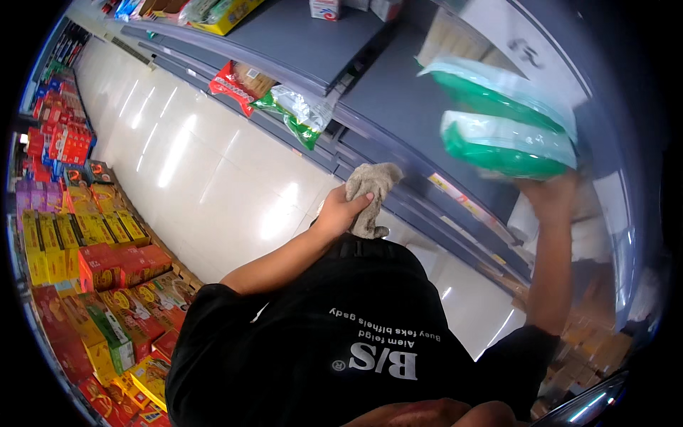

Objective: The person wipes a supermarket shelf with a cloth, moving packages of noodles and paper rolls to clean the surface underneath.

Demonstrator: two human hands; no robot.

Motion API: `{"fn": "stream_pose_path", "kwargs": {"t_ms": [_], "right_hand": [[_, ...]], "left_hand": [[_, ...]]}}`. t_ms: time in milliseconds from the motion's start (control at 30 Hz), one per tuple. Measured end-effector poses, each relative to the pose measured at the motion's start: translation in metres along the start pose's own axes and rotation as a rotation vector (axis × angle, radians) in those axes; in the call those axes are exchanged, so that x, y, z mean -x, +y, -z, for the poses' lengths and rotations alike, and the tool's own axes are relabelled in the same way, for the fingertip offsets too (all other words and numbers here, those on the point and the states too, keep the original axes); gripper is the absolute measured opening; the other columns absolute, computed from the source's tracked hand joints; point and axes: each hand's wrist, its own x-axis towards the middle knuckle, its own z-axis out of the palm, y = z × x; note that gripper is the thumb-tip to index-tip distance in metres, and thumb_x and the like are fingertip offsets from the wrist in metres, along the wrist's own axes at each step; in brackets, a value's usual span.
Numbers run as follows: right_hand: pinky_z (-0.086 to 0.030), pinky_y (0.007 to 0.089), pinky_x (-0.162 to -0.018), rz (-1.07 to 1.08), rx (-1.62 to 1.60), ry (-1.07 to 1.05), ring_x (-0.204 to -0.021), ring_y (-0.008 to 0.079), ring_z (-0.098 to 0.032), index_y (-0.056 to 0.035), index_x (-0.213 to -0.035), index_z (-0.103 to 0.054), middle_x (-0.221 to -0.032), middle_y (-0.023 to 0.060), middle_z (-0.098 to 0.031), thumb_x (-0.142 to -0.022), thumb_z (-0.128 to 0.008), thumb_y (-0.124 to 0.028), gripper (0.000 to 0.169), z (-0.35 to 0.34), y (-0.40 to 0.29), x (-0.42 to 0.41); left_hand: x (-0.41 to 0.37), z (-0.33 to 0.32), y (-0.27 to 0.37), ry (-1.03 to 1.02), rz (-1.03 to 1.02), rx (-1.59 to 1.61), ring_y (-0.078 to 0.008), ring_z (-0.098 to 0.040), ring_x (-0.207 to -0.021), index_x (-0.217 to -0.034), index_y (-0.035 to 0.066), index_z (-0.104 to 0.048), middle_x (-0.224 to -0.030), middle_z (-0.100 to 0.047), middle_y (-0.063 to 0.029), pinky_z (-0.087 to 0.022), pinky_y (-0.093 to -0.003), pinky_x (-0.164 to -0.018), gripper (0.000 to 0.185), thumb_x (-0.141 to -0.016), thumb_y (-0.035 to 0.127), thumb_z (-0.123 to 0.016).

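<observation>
Bunched in my left hand [339, 213] is a grey-beige cloth [369, 195], held in front of my waist near the shelf edge. My right hand [552, 195] grips green and white plastic packets [507, 141] over the grey metal shelf [384, 101]. The packets look slightly blurred, and I cannot tell exactly how many are in the grip. Behind them stands a clear-fronted pack with pale contents [453, 42]. White packs [528, 219] lie by my right wrist, partly hidden by it.
A red noodle-like packet [235, 85] and a green-silver packet [299, 109] overhang a shelf edge. Price labels [461, 197] line the shelf front. Stacked boxed goods [122, 267] stand across the tiled aisle [213, 160]. Cardboard boxes [581, 352] lie at lower right.
</observation>
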Motion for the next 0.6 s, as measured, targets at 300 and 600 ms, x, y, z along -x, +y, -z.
{"fn": "stream_pose_path", "kwargs": {"t_ms": [300,600], "right_hand": [[-0.053,0.0294,-0.079,-0.237,-0.767,-0.457,-0.085,0.0153,-0.067,0.0054,-0.109,-0.065,-0.098,0.0111,-0.07,-0.07,-0.076,-0.001,0.041,-0.132,-0.107,-0.056],[-0.056,0.0333,-0.077,-0.229,-0.567,-0.521,-0.081,0.0221,-0.07,0.0084,-0.107,-0.065,-0.095,0.0172,-0.071,-0.071,-0.08,-0.007,0.041,-0.205,-0.166,-0.206]], "left_hand": [[-0.001,0.051,0.007,-0.005,-0.019,0.189,-0.0158,-0.063,-0.088,-0.117,-0.006,-0.061,-0.1,-0.067,-0.0082,-0.052,-0.0307,-0.077,0.037,-0.092,0.02,-0.068],[0.003,0.114,0.009,0.122,0.009,0.317,-0.0227,-0.066,-0.092,-0.118,-0.008,-0.059,-0.104,-0.067,-0.0142,-0.054,-0.036,-0.083,0.037,-0.092,0.017,-0.065]]}}
